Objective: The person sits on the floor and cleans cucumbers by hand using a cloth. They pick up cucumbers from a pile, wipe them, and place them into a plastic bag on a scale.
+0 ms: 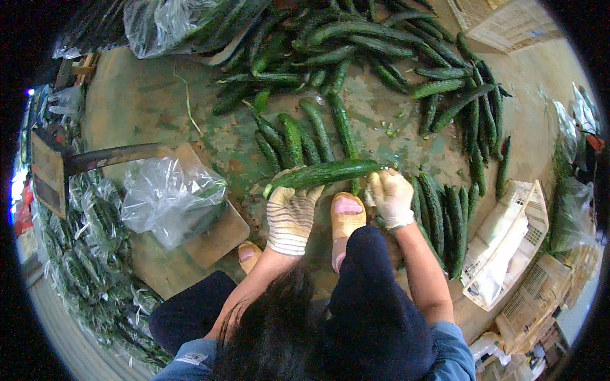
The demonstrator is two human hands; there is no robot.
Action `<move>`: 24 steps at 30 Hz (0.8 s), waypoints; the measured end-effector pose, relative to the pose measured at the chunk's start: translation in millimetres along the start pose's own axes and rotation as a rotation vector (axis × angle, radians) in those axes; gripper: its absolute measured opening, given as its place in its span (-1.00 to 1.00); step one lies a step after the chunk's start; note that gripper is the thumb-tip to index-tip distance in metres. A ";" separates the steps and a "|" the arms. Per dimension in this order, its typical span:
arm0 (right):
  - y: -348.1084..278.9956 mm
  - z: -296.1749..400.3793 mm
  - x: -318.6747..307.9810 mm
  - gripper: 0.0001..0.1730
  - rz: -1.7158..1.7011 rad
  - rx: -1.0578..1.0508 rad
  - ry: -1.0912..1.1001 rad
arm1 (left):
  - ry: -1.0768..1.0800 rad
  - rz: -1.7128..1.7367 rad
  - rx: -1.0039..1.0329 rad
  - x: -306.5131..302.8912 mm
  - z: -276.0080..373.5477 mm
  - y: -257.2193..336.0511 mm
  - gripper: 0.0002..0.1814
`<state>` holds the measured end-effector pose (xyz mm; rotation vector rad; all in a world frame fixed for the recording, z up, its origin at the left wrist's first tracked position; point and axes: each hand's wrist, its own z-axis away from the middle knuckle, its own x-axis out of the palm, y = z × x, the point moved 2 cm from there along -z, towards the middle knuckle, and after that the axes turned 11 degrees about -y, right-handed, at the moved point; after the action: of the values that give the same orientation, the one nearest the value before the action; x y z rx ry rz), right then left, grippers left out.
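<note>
Both hands wear pale work gloves. My left hand (293, 209), in a striped glove, grips a large green cucumber (329, 172) near its left end, holding it almost level above the floor. At the cucumber's right tip is my right hand (391, 197), its fingers curled; whether they pinch the tip or something small cannot be told. Several cucumbers (294, 140) lie side by side just beyond my left hand. Another group of cucumbers (434, 200) lies beside my right hand. A clear plastic bag (174, 200) with cucumbers in it rests on a platform scale (217, 238) at the left.
A large heap of cucumbers (362, 43) spreads across the far side, with more cucumbers (486, 109) at the right. A white plastic basket (536, 224) holds plastic bags. Bagged cucumbers (90, 266) are piled at the left. My shoes (350, 224) stand near the hands.
</note>
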<state>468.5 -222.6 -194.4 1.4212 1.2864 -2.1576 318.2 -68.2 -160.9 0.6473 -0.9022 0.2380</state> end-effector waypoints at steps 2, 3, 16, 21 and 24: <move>3.7 -1.6 8.0 -0.78 -0.051 0.032 0.067 | 0.039 -0.045 -0.005 8.4 -2.0 -2.3 -0.73; 14.6 -5.2 6.9 -0.80 -0.118 0.144 0.034 | 0.031 -0.087 0.000 12.6 -7.2 1.0 -0.75; 149.7 -64.7 -41.0 -0.63 -0.483 0.487 -0.161 | 0.050 -0.920 -0.301 -30.9 -110.6 -11.0 -0.52; 221.2 -66.7 -29.2 -0.49 -0.548 0.501 0.187 | 0.132 -1.225 -0.173 -59.4 -119.6 -31.6 -0.34; 270.4 -93.9 -47.6 -0.46 -0.701 0.500 0.377 | 0.022 -1.164 0.010 -58.4 -96.8 -41.0 -0.47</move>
<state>717.1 -316.8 -310.6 1.8326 1.6371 -2.9301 364.2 -36.9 -267.5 1.0715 -0.3889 -0.7896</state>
